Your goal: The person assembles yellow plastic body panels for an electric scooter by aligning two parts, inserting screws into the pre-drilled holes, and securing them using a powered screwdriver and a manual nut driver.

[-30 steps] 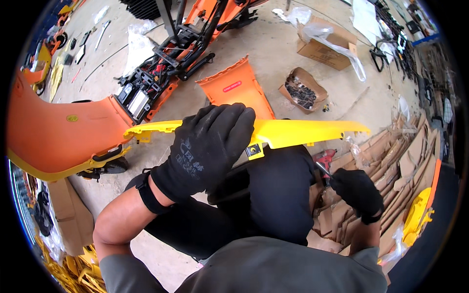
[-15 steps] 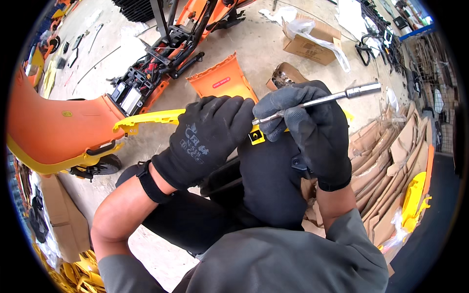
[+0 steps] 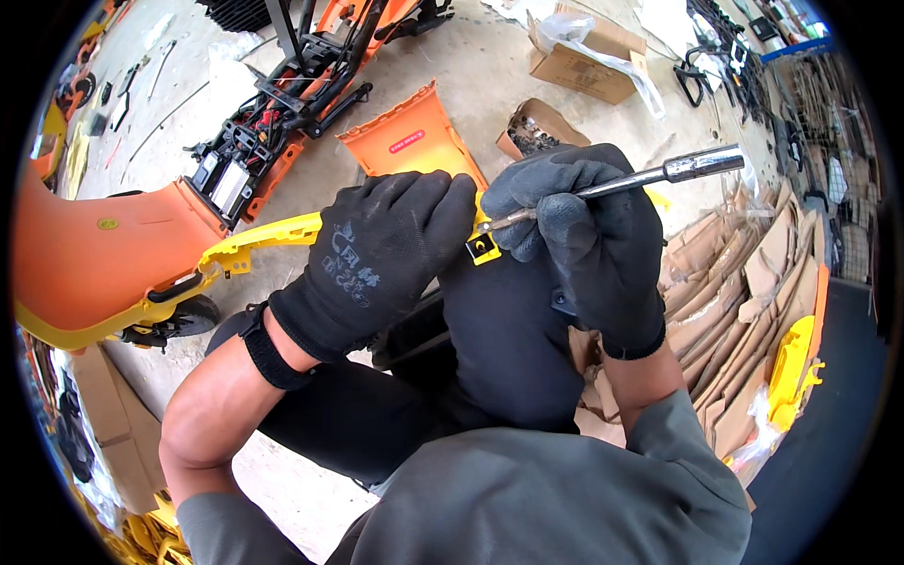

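Note:
My left hand, in a black work glove, is closed around a long yellow plastic trim strip lying across my raised knee. Its fingers hide the middle of the strip. Beside the knuckles, a yellow tab carries a black square clip. In my right hand, also gloved, the fingers pinch a metal socket wrench rod. Its thick socket end points up to the right, while the thin tip meets the strip just above the clip. Whether the tip sits in a screw cannot be made out.
An orange panel lies beyond my hands, near an open cardboard box of small parts and a larger carton. Left are an orange vehicle body and a black frame. Flattened cardboard is stacked at right.
Both hands and the strip appear slightly further left in view. The rod's tip is now at the strip by the clip, and its socket end has shifted slightly right and up.

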`<control>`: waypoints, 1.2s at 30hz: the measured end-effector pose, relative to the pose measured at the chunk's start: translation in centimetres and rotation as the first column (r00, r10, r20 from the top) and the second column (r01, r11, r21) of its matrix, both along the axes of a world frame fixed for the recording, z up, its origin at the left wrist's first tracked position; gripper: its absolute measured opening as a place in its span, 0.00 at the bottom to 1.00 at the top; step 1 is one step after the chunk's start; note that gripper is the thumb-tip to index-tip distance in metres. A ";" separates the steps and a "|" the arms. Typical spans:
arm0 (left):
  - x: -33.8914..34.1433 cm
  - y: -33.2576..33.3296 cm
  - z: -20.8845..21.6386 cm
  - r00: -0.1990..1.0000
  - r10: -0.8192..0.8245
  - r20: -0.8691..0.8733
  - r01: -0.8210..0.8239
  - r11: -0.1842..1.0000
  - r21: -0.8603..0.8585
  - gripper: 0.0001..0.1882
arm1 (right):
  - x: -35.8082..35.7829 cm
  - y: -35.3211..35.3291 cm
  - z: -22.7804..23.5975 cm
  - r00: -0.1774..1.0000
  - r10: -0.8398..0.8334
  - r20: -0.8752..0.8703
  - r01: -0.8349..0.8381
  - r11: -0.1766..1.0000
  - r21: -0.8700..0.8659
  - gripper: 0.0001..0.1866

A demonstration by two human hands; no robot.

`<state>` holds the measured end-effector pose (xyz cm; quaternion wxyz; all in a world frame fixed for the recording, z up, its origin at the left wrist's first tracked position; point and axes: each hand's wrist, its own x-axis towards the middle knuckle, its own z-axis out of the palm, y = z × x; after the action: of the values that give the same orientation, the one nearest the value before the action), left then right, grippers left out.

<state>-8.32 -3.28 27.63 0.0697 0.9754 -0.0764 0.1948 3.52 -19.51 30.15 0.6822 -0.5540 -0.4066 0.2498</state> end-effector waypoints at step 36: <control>-0.1 -0.3 0.2 0.989 -0.068 -0.131 0.060 0.996 -0.064 0.22 | 1.2 0.0 -1.0 0.988 0.116 0.102 -0.108 0.991 -0.081 0.07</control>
<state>-8.38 -3.61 27.78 0.1102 0.9807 -0.0968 0.1291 4.69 -19.56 29.13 0.6230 -0.5680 -0.4632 0.2732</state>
